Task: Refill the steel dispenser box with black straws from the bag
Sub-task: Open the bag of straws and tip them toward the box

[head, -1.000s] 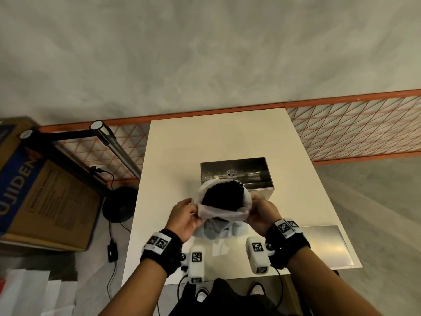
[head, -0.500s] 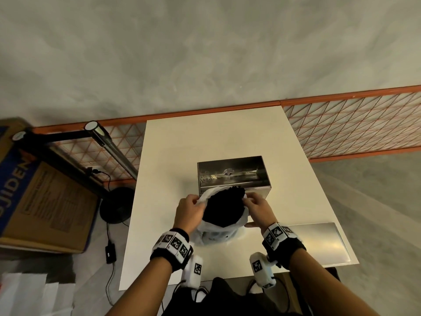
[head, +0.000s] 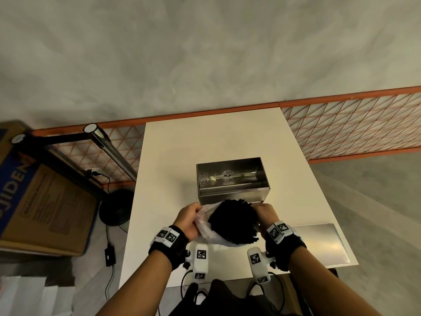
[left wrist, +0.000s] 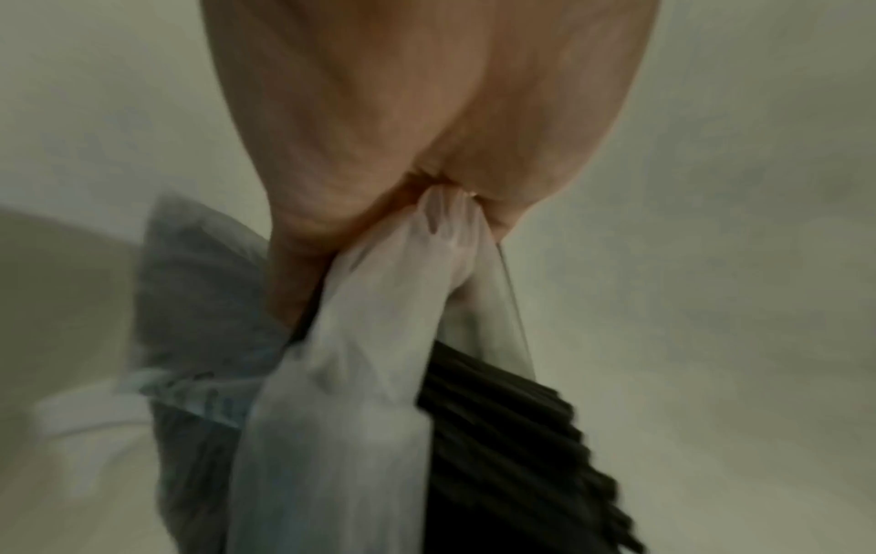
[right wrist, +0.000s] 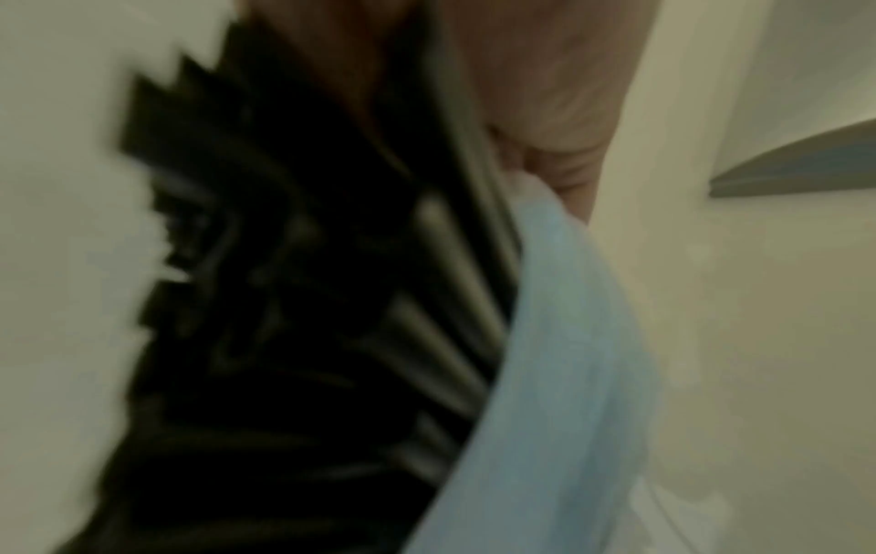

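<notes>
Head view: one steel dispenser box (head: 231, 179), lid off, on one white table (head: 182, 144). Just in front, 2 hands: left hand (head: 188, 221) and right hand (head: 265, 213) each grip the rim of one plastic bag (head: 206, 226) w/ one bundle of black straws (head: 234, 221) (too many to count). One steel lid (head: 319, 242) lies at right.

Left wrist: fingers pinch gathered bag (left wrist: 379, 375); straws (left wrist: 511, 449) beside.

Right wrist: blurred; hand (right wrist: 545, 93) at bag edge (right wrist: 559, 356).

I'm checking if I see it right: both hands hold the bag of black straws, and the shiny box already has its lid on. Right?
Not quite. Both the left hand and right hand hold the bag of black straws, but the head view shows the steel box open on top.
</notes>
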Action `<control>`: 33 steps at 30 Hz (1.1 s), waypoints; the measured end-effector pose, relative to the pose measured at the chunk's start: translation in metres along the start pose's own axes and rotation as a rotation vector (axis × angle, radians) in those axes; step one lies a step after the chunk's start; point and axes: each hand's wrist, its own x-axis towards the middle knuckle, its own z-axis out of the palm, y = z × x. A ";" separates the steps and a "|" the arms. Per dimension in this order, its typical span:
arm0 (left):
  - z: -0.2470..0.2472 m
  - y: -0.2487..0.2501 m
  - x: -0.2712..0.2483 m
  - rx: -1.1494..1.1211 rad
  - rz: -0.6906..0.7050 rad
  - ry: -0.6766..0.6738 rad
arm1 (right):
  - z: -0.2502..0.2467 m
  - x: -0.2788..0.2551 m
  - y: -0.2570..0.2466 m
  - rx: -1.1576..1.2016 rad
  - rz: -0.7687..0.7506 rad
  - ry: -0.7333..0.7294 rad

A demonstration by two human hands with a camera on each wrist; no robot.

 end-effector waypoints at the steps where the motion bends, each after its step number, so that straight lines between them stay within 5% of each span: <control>1: -0.001 -0.003 0.001 0.065 0.027 0.033 | 0.003 0.001 0.003 0.001 0.003 -0.006; 7: -0.024 -0.004 0.002 0.873 0.368 0.194 | 0.000 -0.014 -0.006 0.213 -0.044 -0.075; 13: -0.027 -0.004 -0.004 1.339 0.202 -0.087 | -0.021 -0.013 0.004 0.157 -0.162 -0.225; 19: -0.018 -0.039 0.018 1.306 0.394 -0.271 | -0.028 -0.002 0.041 -0.550 -0.273 -0.479; 23: -0.007 -0.048 0.031 1.244 0.457 -0.344 | -0.010 -0.009 0.039 -0.483 -0.467 -0.503; 28: -0.011 -0.040 0.031 0.804 0.466 -0.234 | -0.008 -0.015 0.022 -0.429 -0.571 -0.392; 33: -0.009 -0.039 0.023 0.520 0.503 -0.127 | -0.023 0.000 0.030 -0.305 -0.435 -0.176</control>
